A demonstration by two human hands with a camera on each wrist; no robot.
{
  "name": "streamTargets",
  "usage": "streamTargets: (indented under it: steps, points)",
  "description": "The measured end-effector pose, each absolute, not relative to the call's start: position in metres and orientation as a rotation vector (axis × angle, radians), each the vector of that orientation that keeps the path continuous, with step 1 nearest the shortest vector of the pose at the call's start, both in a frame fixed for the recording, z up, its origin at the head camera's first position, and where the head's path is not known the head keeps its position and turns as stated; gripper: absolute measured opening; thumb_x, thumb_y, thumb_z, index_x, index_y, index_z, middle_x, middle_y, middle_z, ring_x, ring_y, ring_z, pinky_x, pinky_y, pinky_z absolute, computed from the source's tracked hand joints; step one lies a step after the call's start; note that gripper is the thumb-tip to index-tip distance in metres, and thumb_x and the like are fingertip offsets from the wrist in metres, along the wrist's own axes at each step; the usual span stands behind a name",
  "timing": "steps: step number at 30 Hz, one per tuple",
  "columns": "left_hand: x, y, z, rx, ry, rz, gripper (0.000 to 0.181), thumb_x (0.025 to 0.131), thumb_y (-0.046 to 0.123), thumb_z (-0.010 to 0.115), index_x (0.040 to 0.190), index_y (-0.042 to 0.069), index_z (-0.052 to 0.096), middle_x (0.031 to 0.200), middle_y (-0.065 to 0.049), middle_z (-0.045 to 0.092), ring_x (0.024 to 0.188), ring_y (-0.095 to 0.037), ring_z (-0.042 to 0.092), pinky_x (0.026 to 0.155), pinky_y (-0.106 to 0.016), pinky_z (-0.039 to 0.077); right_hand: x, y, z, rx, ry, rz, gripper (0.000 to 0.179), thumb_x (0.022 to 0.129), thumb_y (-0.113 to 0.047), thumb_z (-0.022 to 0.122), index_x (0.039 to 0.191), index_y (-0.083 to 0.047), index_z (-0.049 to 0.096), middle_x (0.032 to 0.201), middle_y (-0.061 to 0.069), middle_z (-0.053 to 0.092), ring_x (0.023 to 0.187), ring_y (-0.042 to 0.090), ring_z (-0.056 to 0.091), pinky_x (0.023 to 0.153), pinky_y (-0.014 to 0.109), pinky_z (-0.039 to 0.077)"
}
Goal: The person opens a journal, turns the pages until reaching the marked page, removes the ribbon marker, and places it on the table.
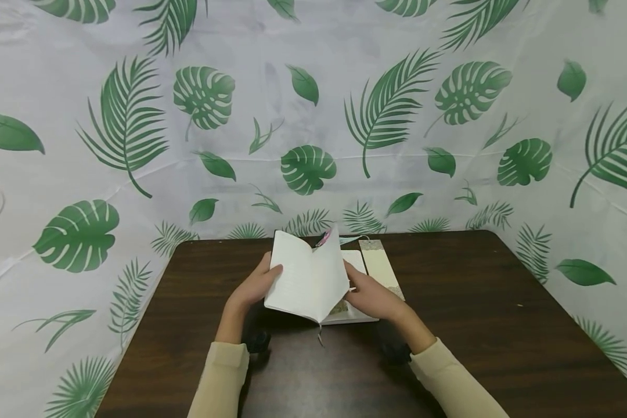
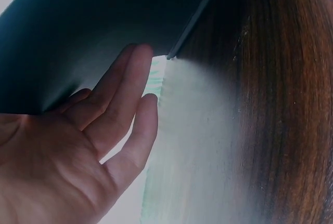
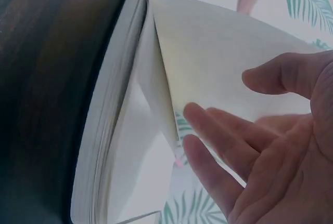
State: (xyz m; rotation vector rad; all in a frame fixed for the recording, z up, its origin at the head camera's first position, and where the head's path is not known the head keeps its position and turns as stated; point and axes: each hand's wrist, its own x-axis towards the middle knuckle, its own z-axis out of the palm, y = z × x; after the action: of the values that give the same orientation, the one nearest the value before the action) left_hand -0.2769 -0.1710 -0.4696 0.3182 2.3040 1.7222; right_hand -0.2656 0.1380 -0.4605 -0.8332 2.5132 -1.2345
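Note:
An open notebook (image 1: 295, 278) with white pages and a dark cover (image 2: 93, 31) is tilted up over the table. My left hand (image 1: 256, 283) grips its left side, thumb on the page edge and fingers behind against the cover. One page (image 3: 218, 42) stands raised at the right, its lower corner bent. Beside that page is my right hand (image 1: 373, 296). In the right wrist view its thumb and fingers (image 3: 218, 172) are spread apart at the page, pinching nothing. A thin ribbon (image 1: 320, 337) dangles from the notebook's bottom.
Behind the notebook lies another white-edged book (image 1: 363, 318), partly hidden. A cream strip (image 1: 380, 264) with patterned ends rests to its right, and something pink (image 1: 324, 237) peeks out above the pages. The dark wooden table (image 1: 475, 307) meets a leaf-printed cloth (image 1: 308, 197) at the back.

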Motion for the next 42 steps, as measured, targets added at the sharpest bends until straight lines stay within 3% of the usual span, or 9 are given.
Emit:
streamTargets:
  steps: [8,15,20,23,26,32,37,42]
  points:
    - [-0.278,-0.169,-0.467,0.323,2.298,1.723,0.065,0.118,0.024,0.033,0.169,0.003,0.000,0.157,-0.027,0.031,0.118,-0.035,0.056,0.099,-0.040,0.048,-0.252,0.127,-0.459,-0.799,2.587,-1.038,0.070,0.111,-0.018,0.055,0.173,-0.025,0.025,0.162,0.013,0.054,0.132,0.033,0.065,0.096,0.048,0.055]
    - [-0.276,-0.171,-0.468,0.334,2.246,1.768,0.060,0.117,0.020,0.032,0.167,0.002,0.004,0.151,-0.028,0.033,0.110,-0.031,0.061,0.085,-0.034,0.054,-0.247,0.115,-0.467,-0.926,2.566,-0.998,0.069,0.110,-0.018,0.059,0.172,-0.026,0.029,0.168,0.008,0.048,0.138,0.034,0.063,0.108,0.055,0.053]
    - [-0.276,-0.171,-0.468,0.372,2.226,1.794,0.062,0.116,0.019,0.032,0.168,0.002,0.003,0.152,-0.029,0.033,0.106,-0.026,0.065,0.083,-0.033,0.057,-0.247,0.109,-0.473,-1.026,2.544,-0.974,0.067,0.110,-0.014,0.060,0.171,-0.025,0.033,0.164,0.005,0.050,0.129,0.027,0.063,0.103,0.046,0.052]
    - [-0.277,-0.170,-0.468,0.409,2.213,1.803,0.061,0.116,0.020,0.032,0.168,0.003,0.004,0.150,-0.028,0.035,0.101,-0.024,0.067,0.085,-0.034,0.057,-0.246,0.105,-0.475,-1.086,2.543,-0.927,0.066,0.109,-0.015,0.062,0.170,-0.022,0.036,0.165,0.005,0.050,0.136,0.025,0.059,0.110,0.046,0.050]
    - [-0.277,-0.169,-0.468,0.386,2.223,1.802,0.059,0.119,0.029,0.029,0.168,0.004,0.007,0.145,-0.027,0.041,0.098,-0.022,0.068,0.086,-0.034,0.057,-0.244,0.102,-0.477,-1.123,2.557,-0.881,0.064,0.109,-0.017,0.063,0.168,-0.020,0.040,0.171,0.005,0.044,0.153,0.026,0.047,0.121,0.052,0.043]
    - [-0.277,-0.167,-0.466,0.283,2.230,1.799,0.067,0.119,0.047,0.025,0.168,0.003,0.010,0.140,-0.025,0.049,0.103,-0.022,0.068,0.088,-0.033,0.056,-0.239,0.100,-0.477,-1.129,2.595,-0.817,0.060,0.109,-0.022,0.063,0.166,-0.020,0.044,0.173,0.009,0.039,0.157,0.032,0.042,0.123,0.057,0.040]
    - [-0.276,-0.168,-0.466,0.283,2.255,1.767,0.066,0.118,0.035,0.038,0.170,0.005,0.009,0.152,-0.026,0.043,0.111,-0.025,0.067,0.090,-0.033,0.055,-0.236,0.099,-0.477,-1.128,2.609,-0.765,0.060,0.109,-0.027,0.064,0.166,-0.023,0.044,0.174,0.008,0.038,0.156,0.033,0.044,0.120,0.058,0.042]
    - [-0.276,-0.171,-0.467,0.360,2.283,1.738,0.067,0.117,0.021,0.035,0.172,0.004,0.001,0.161,-0.029,0.036,0.115,-0.030,0.064,0.093,-0.035,0.054,-0.240,0.101,-0.475,-1.120,2.655,-0.823,0.051,0.110,-0.025,0.064,0.159,-0.021,0.055,0.168,0.006,0.048,0.153,0.031,0.048,0.120,0.056,0.044]
